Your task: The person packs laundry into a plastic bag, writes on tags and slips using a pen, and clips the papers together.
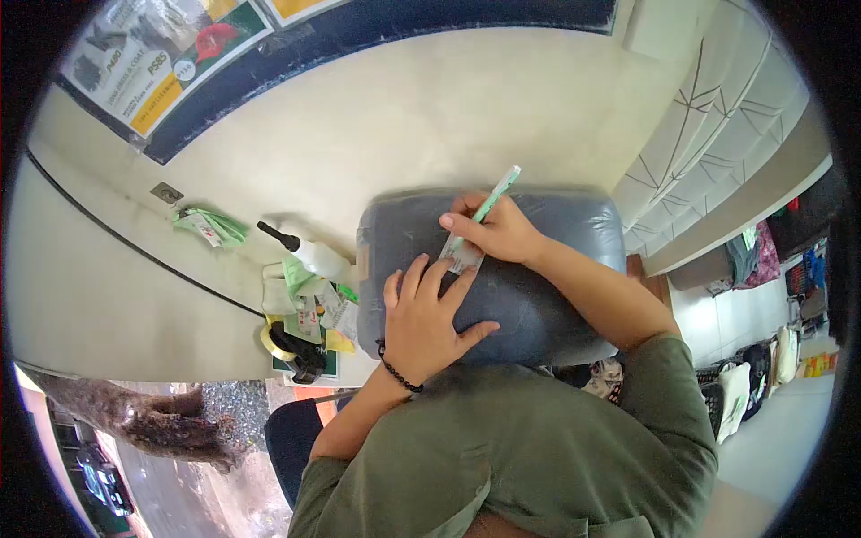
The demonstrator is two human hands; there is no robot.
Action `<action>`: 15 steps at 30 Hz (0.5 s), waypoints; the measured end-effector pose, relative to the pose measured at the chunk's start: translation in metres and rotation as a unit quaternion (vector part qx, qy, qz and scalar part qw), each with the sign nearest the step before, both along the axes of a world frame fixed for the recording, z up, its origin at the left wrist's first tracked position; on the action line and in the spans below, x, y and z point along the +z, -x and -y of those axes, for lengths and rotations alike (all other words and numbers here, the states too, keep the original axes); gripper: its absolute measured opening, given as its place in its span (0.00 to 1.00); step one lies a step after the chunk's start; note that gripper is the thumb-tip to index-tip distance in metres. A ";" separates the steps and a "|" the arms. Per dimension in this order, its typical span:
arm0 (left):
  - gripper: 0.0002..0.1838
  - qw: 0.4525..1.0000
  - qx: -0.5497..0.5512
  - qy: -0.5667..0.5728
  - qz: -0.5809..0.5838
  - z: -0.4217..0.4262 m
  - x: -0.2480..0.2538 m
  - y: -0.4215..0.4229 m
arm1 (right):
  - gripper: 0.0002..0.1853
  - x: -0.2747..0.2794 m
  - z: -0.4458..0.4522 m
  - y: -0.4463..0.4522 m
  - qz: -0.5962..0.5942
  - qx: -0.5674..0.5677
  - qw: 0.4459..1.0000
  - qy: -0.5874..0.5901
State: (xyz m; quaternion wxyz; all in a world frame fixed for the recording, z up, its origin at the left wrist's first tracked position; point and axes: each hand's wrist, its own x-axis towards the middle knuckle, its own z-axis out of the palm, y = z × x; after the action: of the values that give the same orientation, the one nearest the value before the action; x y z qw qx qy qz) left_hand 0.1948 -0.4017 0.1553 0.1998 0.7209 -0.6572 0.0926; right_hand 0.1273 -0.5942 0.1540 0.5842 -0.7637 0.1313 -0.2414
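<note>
Your left hand [421, 323] lies palm down on the grey plastic-wrapped bundle [547, 300], its fingers spread and gripping nothing, with the fingertips at the near edge of a small pale slip [465, 258]; if that light pressure eases, the slip could slide or turn on the smooth wrapping. The slip lies on top of the bundle, between your hands, towards its far side, and the soft, rounded surface under it could dent, so the pen [500, 191] might skip or poke through. Your right hand [511, 235] has its fingers closed around the pen, its upper end leaning up to the right; whether the tip touches the slip is hard to tell. As for edges, at the left the white bottle [318, 259] with a black nozzle stands just beside the bundle, with loose papers [339, 314] near it, so a leftward swing of your left hand could knock them; the wall [430, 117] rises close behind the bundle's far edge and limits reach forward, while your right forearm crosses the bundle's right edge, where there seems to be more room to draw back
</note>
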 end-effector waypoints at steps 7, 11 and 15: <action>0.39 1.000 0.012 0.012 -0.002 0.000 -0.003 0.000 | 0.20 -0.010 0.006 0.001 0.000 0.020 0.998 0.066; 0.38 1.000 0.014 0.003 -0.003 0.000 -0.002 0.002 | 0.18 -0.014 0.006 0.001 0.017 0.005 0.992 0.123; 0.36 1.000 0.014 0.003 0.000 0.000 -0.002 0.002 | 0.17 -0.011 0.005 0.001 0.012 0.024 0.991 0.128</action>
State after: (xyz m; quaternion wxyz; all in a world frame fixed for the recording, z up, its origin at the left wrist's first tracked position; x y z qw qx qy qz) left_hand 0.1931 -0.4022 0.1534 0.2011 0.7293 -0.6467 0.0972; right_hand 0.1266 -0.5988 0.1431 0.4891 -0.8320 0.0740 -0.2514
